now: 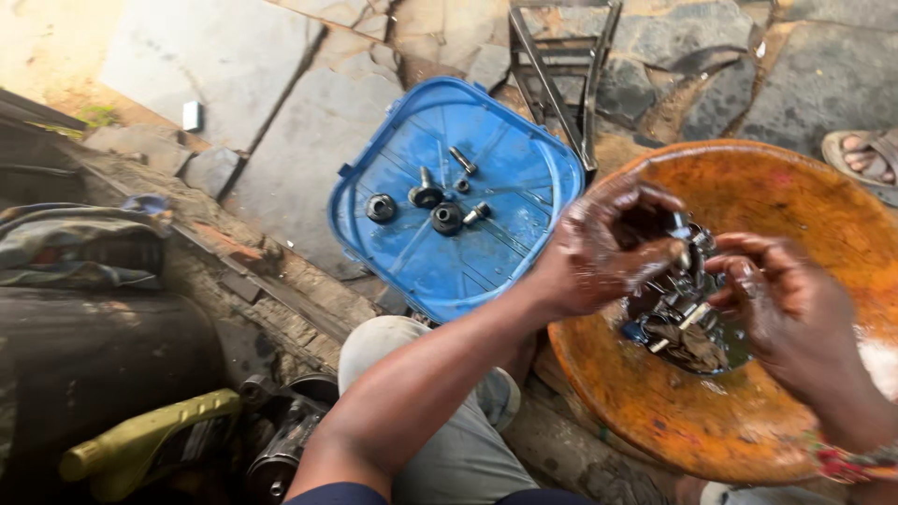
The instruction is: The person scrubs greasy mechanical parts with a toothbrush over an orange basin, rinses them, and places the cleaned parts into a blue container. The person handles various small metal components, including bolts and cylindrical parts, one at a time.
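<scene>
Head view only. Both hands wet and greasy, over a round orange-brown shallow basin (pixel 748 430) at frame right. Left hand (pixel 608 248) curled into a loose claw, fingertips (pixel 675 251) bent down and drawn close together, pinching at the upper edge of a cluster of small dark and silvery metal parts (pixel 681 313); exact piece between the tips too blurred to tell. Right hand (pixel 781 299) opposite, fingers (pixel 734 271) half-curled and near one another, touching the cluster's right side, not clearly closed on anything. Cluster lying in a small pool of dark liquid at the basin's centre, directly below and between the two sets of fingertips, so neither hand clearly nearer; left from above-left, right from the right. Long axis of the pile running roughly up-and-down in the frame, slightly slanted toward lower right. Parts glossy with liquid, some bright steel, some dull brown, one with a bluish tint at lower left, edges jumbled and overlapping. Well apart to the left, on the cracked stone paving (pixel 281 84): a blue square plastic lid (pixel 524 252) turned hollow side up, bearing black washers or bushings (pixel 447 217) and short bolts (pixel 462 160) laid loose. Behind the lid, a dark metal frame (pixel 561 65). Bottom left, a yellow-green handle (pixel 140 440) beside a grimy engine part (pixel 290 430). Top right, another person's sandalled foot (pixel 865 154).
</scene>
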